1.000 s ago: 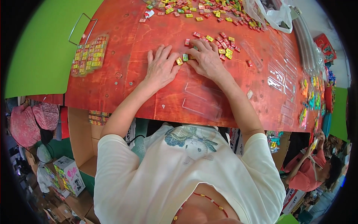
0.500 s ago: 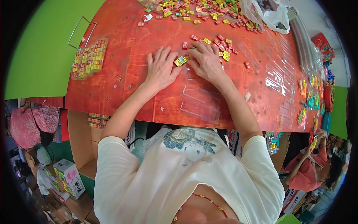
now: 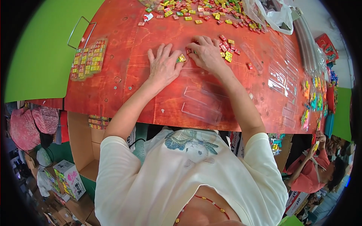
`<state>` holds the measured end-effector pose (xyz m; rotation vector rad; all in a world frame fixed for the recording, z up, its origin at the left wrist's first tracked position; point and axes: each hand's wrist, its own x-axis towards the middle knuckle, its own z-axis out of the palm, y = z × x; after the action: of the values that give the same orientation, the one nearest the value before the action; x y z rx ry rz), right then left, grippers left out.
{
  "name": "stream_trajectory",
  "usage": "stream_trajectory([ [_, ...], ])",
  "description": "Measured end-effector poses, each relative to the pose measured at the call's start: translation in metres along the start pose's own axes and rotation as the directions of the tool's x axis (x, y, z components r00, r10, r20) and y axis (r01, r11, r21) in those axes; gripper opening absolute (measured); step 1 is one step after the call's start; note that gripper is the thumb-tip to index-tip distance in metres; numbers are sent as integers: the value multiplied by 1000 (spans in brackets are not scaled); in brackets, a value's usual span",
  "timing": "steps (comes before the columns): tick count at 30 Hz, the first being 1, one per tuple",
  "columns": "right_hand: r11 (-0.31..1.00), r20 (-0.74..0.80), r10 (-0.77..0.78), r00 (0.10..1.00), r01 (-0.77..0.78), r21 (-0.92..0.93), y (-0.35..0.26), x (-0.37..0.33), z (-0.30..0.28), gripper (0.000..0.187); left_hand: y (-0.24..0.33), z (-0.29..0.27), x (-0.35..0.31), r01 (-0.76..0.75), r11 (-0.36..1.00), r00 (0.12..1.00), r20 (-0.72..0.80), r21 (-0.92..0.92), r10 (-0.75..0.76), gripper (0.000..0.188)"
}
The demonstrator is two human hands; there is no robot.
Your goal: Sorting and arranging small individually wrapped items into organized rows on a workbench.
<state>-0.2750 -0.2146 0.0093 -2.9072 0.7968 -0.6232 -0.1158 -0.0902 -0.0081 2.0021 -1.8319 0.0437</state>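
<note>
My left hand (image 3: pixel 165 64) rests on the red tabletop with its fingers spread. Beside its index finger and thumb lies a small yellow-and-green packet (image 3: pixel 181 58), the finger touching its edge. My right hand (image 3: pixel 206 54) is bent over the table just to the right. Its thumb and index finger close around a few small packets, of which a red packet (image 3: pixel 188 50) shows; the others are mostly covered. Close to the right hand's outer side is a loose cluster of red and yellow packets (image 3: pixel 228 56). Clear plastic trays (image 3: pixel 201 109) lie nearer my body.
A large heap of packets (image 3: pixel 196 11) spreads along the far edge, beside a white plastic bag (image 3: pixel 277 17). Filled trays (image 3: pixel 88 60) sit at left, by a metal wire handle (image 3: pixel 81 34). More clear trays (image 3: pixel 284 81) lie at right. Another person (image 3: pixel 311 165) works at far right.
The right hand has shifted slightly up and left, covering packets that lay loose above it. The yellow-and-green packet now sits closer to my left index finger.
</note>
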Motion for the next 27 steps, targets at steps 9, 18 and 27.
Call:
stream_trajectory([
  [9,992,-112,80,990,-68,110,1,-35,-25,34,2,5,8,-66,997,995,-76,-49,62,40],
  [18,996,-126,82,989,-78,36,-1,-45,-30,22,1,10,13,-106,991,994,-39,-78,103,35],
  [27,996,-125,56,991,-47,71,1,-25,-11,20,3,12,12,-100,990,994,-48,-96,96,38],
])
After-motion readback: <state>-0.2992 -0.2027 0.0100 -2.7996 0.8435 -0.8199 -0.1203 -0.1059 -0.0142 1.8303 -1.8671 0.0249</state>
